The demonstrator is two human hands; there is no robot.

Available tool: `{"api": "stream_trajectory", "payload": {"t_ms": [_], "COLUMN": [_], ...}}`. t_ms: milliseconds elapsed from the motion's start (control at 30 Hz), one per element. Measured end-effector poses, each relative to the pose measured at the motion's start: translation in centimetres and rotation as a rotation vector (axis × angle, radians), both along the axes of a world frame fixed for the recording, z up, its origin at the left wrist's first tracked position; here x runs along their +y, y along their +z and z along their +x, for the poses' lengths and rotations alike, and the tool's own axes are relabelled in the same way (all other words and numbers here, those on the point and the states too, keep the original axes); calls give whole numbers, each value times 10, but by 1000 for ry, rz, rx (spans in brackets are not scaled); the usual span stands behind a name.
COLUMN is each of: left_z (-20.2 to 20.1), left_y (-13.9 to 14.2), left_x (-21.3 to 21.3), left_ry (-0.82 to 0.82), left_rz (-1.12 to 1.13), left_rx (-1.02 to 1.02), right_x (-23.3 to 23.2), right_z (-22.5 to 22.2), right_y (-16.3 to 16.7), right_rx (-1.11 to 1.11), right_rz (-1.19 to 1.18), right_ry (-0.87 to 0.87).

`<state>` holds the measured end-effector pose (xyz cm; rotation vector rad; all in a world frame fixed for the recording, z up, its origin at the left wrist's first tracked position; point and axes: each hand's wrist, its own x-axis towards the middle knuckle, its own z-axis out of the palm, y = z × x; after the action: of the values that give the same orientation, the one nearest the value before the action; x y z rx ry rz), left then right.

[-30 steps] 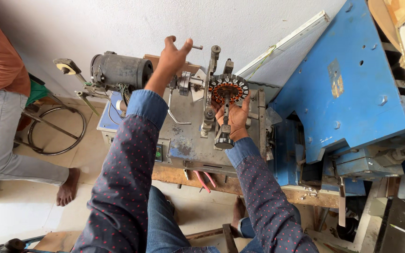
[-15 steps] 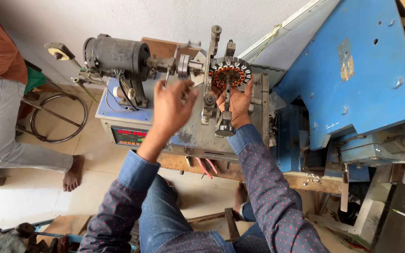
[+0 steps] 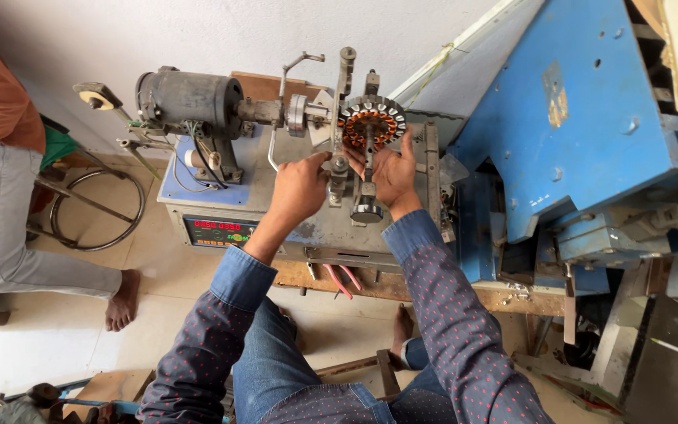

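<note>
The round steel stator ring with copper-coloured slots (image 3: 371, 126) is sitting mounted on the grey winding machine (image 3: 292, 212), no finished coils showing yet. The right hand (image 3: 390, 174) is cupping its lower edge with spread fingers, while the left hand (image 3: 300, 188) is curling loosely at the clamp post (image 3: 339, 169) just beside its fingertips; whether it is gripping, I cannot tell.

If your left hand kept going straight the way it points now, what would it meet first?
Most likely the upright metal post just ahead of the left hand, below the round wound core; depth is hard to judge.

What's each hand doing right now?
Left hand: curled by the clamp post; its grip is hidden.
Right hand: open, fingers against the stator.
</note>
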<state>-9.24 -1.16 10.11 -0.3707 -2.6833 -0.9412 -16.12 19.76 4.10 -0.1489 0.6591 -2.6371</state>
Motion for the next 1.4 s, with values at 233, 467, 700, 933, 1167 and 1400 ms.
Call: {"api": "stream_trajectory", "payload": {"t_ms": [233,467,700,933,1167,1400], "left_z": [-12,-26,-28,-11,4,4], "left_y": [4,11,13,28,39,50], "left_x": [-7,-11,-12,-9,-8,-13], "left_ry": [-42,-70,-142,16,-135,-149], "left_rz": [81,279,445,405,376,455], "left_rx": [-162,-430,-488,-435,-293,-473], "right_x": [39,25,-8,-21,-24,-23], "right_z": [36,72,36,24,22,17], "right_y": [36,83,110,105,108,102], "right_rx": [-92,837,943,850,786,766], "right_rz": [647,1375,1851,2037,2079,2097], "right_ry": [-245,-763,-488,-405,-303,-271]}}
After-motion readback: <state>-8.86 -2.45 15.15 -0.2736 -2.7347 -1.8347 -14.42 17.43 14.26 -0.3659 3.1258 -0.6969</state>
